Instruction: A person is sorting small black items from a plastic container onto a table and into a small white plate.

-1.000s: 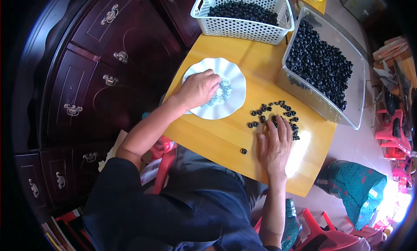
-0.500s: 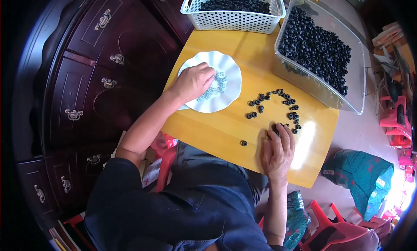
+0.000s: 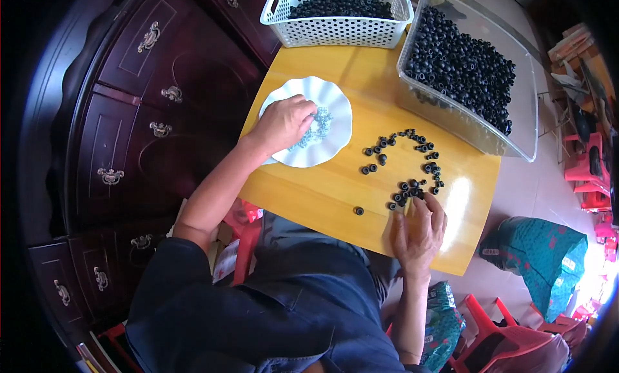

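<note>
Right hand (image 3: pixel 419 234) has slid back to the loose black rings (image 3: pixel 412 191) on the yellow table (image 3: pixel 335 192), fingers spread, gripping nothing; left hand (image 3: pixel 284 123) pinches pale bits in the white plate (image 3: pixel 335 108), hold unclear. Rings look light, stiff, rolly; pinch by the rim.

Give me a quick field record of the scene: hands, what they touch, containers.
left hand: fingers in the small pale pieces on the white scalloped plate
right hand: fingertips at the loose black rings on the yellow table
clear bin: full of black rings, far right
white basket: black rings inside, far edge
stray ring: alone, near front edge
</note>
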Tool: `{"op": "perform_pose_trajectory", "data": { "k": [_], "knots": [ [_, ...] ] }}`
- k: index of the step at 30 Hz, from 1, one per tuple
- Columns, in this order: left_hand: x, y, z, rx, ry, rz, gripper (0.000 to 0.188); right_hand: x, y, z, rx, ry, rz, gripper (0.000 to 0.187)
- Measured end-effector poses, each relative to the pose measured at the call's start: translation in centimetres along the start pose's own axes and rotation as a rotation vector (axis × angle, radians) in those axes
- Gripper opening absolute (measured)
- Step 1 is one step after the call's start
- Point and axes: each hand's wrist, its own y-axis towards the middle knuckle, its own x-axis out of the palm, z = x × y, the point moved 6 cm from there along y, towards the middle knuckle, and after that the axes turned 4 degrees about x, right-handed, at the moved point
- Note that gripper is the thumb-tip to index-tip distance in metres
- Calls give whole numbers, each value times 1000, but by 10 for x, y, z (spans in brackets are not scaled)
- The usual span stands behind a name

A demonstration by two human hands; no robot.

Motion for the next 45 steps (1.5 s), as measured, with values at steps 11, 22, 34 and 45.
{"op": "perform_pose_trajectory", "data": {
  "k": [11,22,34,45],
  "knots": [
    [-5,-3,-7,1,25,14,9,31,15,-15,-83,8,-42,30],
    [-22,14,24,41,-158,101,13,16,11,-11,-73,165,53,28],
    [49,62,140,308,-248,-105,9,13,12,6,70,366,96,15],
    [67,71,154,331,-187,-161,12,11,9,16,116,487,95,11]
  ]
}}
